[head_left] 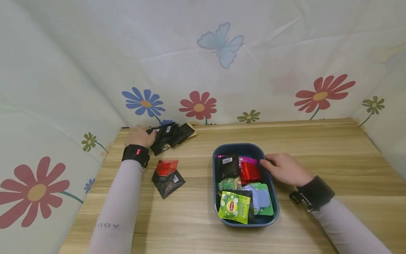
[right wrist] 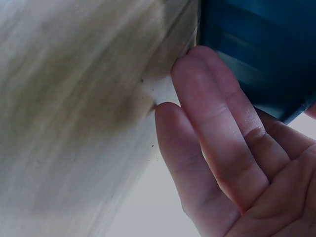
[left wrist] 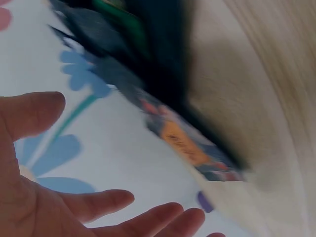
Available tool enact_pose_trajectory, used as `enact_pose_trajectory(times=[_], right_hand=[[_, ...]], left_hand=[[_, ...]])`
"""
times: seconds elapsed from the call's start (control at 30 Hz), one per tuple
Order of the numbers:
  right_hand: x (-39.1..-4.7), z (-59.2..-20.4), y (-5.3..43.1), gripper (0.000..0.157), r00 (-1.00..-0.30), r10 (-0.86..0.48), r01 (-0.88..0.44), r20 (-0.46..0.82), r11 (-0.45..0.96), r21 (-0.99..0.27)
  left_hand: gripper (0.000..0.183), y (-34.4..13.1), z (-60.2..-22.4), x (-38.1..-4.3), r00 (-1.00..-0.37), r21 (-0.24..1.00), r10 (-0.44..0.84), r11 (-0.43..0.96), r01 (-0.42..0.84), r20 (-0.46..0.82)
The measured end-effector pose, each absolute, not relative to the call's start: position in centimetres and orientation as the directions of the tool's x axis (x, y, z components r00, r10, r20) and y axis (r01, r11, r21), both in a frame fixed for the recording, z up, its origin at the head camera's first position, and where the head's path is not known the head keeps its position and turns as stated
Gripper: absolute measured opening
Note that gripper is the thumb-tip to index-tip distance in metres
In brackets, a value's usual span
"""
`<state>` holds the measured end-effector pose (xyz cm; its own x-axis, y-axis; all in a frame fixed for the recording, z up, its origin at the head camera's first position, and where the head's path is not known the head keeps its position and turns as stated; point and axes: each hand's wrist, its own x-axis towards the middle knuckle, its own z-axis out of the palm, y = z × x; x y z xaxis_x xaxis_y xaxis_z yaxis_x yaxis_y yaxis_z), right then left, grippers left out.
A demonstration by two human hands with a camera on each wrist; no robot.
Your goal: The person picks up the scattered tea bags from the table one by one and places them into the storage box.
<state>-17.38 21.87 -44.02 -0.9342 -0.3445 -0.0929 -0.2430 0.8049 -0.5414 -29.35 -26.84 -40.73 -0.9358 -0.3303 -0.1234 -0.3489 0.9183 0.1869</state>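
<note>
At the back left my left hand [head_left: 139,136] is beside a pile of black tea sachets [head_left: 168,130]. In the left wrist view its fingers [left wrist: 106,200] are spread, with a gap between them and the blurred sachets [left wrist: 182,140]. My right hand [head_left: 288,169] holds the right side of a dark blue bin [head_left: 277,211], thumb at the rim and fingers along the outer wall. The right wrist view shows these fingers [right wrist: 212,118] against the bin's wall [right wrist: 256,54]. Inside the bin lie a yellow-green Lipton sachet [head_left: 234,206], a black packet [head_left: 229,166], a red packet [head_left: 250,171] and several others.
A red translucent packet [head_left: 166,167] lies over black sachets [head_left: 169,185] on the wooden table [head_left: 190,218], left of the bin. A flower-printed sheet [head_left: 269,70] hangs along the table's back edge and left side.
</note>
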Motion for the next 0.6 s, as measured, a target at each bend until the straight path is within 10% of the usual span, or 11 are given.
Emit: enact_pose_trajectory(times=[0.6], right_hand=[[-17.3, -44.0, 22.0, 0.045, -0.933, -0.345, -0.232, -0.1, 0.792, -0.565]], left_hand=[[0.097, -28.8, -43.9, -32.5, -0.881, 0.168, -0.433, 0.87, -0.464, -0.19]])
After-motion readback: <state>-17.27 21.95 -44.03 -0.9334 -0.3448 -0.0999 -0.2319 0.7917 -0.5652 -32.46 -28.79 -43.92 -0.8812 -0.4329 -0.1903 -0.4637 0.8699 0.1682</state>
